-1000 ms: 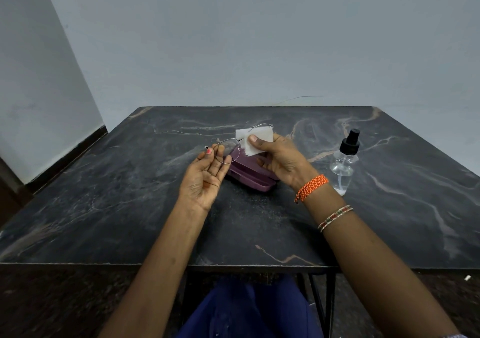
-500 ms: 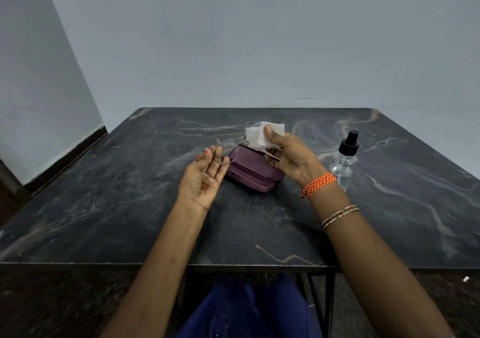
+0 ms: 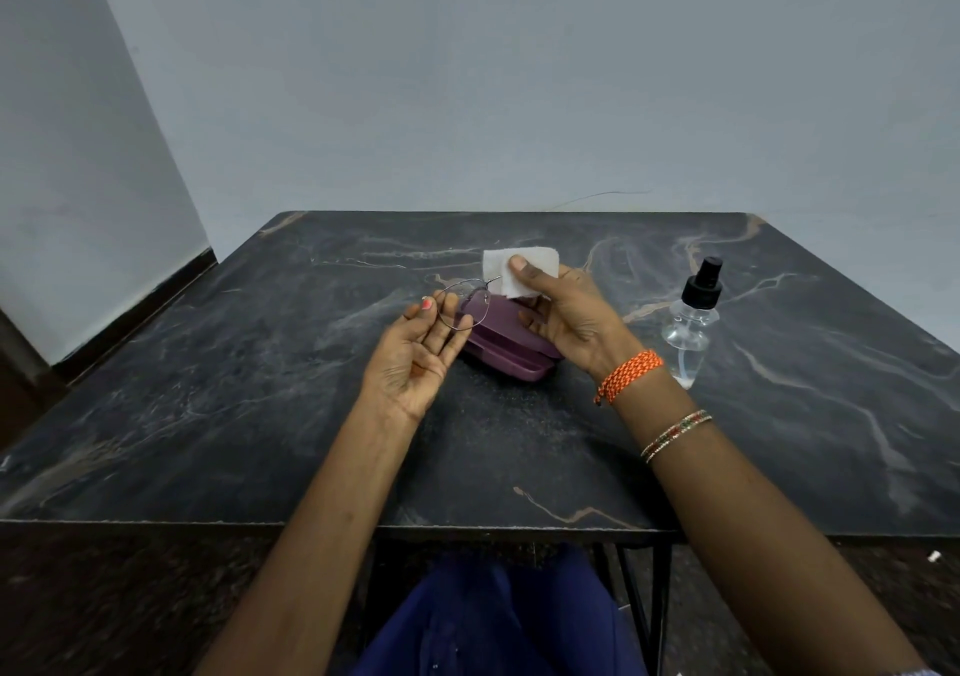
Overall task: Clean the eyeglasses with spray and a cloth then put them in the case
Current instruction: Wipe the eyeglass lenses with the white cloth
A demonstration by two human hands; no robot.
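While left hand (image 3: 415, 358) pinches glasses (image 3: 464, 302) above purple case (image 3: 511, 350), right hand (image 3: 563, 314) grips cloth (image 3: 521, 269) over lens (thin frame): hard rubbing could bend it.

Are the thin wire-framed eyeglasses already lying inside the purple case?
No: the thin wire-framed eyeglasses are held above the purple case by the left hand and the right hand.
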